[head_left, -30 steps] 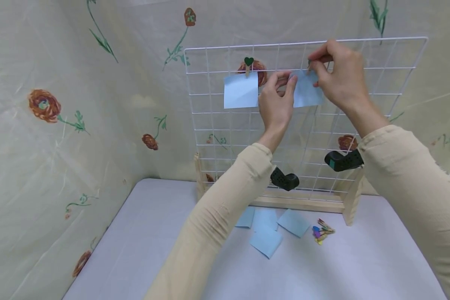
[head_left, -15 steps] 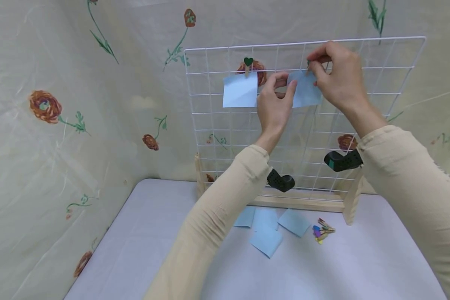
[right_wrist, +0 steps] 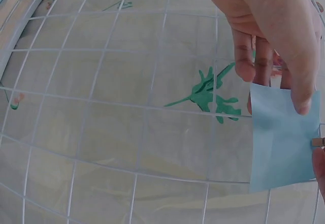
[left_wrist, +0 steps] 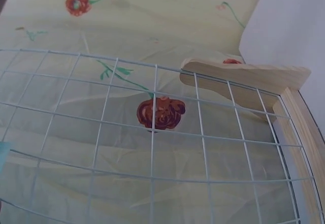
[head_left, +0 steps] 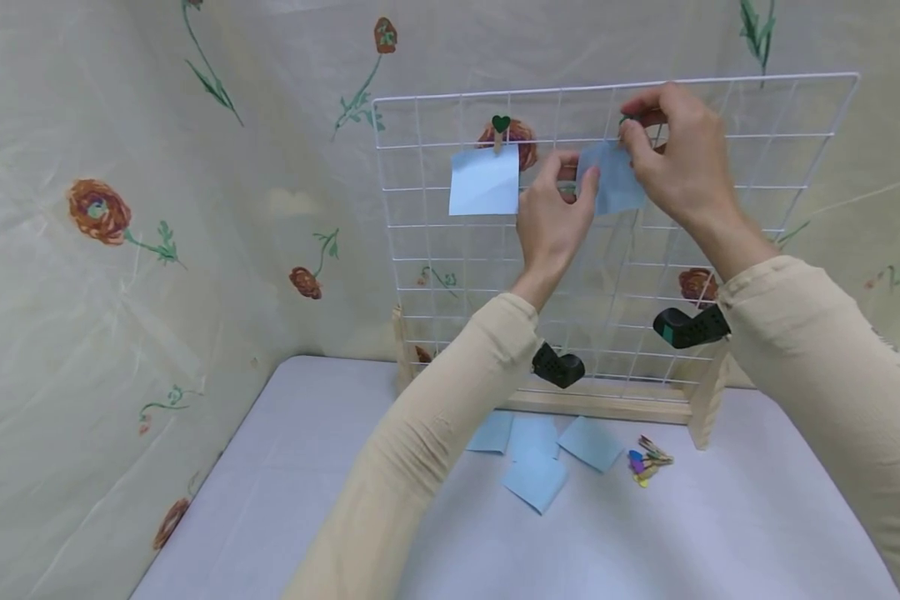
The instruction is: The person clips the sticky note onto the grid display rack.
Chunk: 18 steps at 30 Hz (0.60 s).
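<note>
High on a white wire grid (head_left: 450, 225), my left hand (head_left: 555, 221) pinches the left edge of a blue paper square (head_left: 617, 179). The right wrist view shows its thumb in front of the blue paper (right_wrist: 282, 148) and the other fingers behind. My right hand (head_left: 682, 154) pinches a small wooden clothespin (right_wrist: 318, 142) with a dark green top at the paper's upper edge. To the left, another blue paper square (head_left: 483, 182) hangs from the grid under a clothespin with a green heart (head_left: 501, 124). The left wrist view shows mostly grid, with no hand clearly visible.
Several blue paper squares (head_left: 536, 483) lie on the pale table (head_left: 330, 433) below the grid. Right of them is a small pile of coloured clothespins (head_left: 648, 460). A wooden stand (head_left: 600, 406) supports the grid. Behind hangs a flower-patterned curtain (head_left: 217, 208).
The left thumb has shifted slightly down along the paper's edge. More of the green clothespin top shows between the right fingers. Both hands stay in nearly the same place.
</note>
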Each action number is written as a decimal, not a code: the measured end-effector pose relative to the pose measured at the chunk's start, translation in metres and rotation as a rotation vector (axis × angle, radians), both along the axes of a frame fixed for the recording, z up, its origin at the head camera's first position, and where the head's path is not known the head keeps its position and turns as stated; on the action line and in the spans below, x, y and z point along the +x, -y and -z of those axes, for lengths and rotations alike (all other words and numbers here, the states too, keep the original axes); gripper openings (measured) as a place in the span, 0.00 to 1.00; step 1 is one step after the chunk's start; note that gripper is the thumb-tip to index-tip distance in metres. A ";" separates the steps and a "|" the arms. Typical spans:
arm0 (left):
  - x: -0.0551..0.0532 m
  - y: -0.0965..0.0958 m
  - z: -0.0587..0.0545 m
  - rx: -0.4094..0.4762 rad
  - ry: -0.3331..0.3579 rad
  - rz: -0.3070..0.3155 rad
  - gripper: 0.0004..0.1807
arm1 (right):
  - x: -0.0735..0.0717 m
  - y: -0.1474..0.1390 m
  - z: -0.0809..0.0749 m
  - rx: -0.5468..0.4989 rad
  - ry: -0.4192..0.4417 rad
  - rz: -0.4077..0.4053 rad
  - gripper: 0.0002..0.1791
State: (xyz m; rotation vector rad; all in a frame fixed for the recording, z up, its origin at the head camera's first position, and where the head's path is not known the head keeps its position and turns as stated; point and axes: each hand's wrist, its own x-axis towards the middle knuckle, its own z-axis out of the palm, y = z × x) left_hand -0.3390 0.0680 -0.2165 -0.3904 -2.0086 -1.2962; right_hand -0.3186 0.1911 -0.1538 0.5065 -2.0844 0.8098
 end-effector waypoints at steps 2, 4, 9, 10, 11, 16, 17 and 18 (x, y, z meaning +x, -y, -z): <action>0.000 0.000 0.001 -0.015 0.001 -0.003 0.13 | 0.000 -0.001 0.000 -0.017 0.007 -0.009 0.14; 0.000 0.000 0.003 -0.025 -0.004 -0.008 0.13 | 0.000 -0.001 0.001 -0.045 0.008 -0.012 0.14; 0.000 0.001 0.007 -0.027 -0.018 0.023 0.14 | -0.002 -0.006 0.002 -0.129 -0.020 0.003 0.13; -0.001 0.001 0.008 -0.029 -0.022 0.031 0.14 | -0.002 -0.007 0.002 -0.143 -0.025 0.008 0.13; -0.001 0.001 0.009 -0.033 -0.026 0.036 0.14 | -0.002 -0.009 0.003 -0.154 -0.026 0.014 0.13; -0.002 0.002 0.012 -0.051 -0.046 0.030 0.15 | 0.000 -0.018 0.011 -0.141 0.000 0.044 0.16; -0.002 0.002 0.012 -0.053 -0.050 0.028 0.15 | 0.001 -0.020 0.013 -0.135 0.010 0.045 0.16; -0.002 0.002 0.013 -0.056 -0.052 0.025 0.15 | 0.001 -0.022 0.016 -0.127 0.026 0.048 0.17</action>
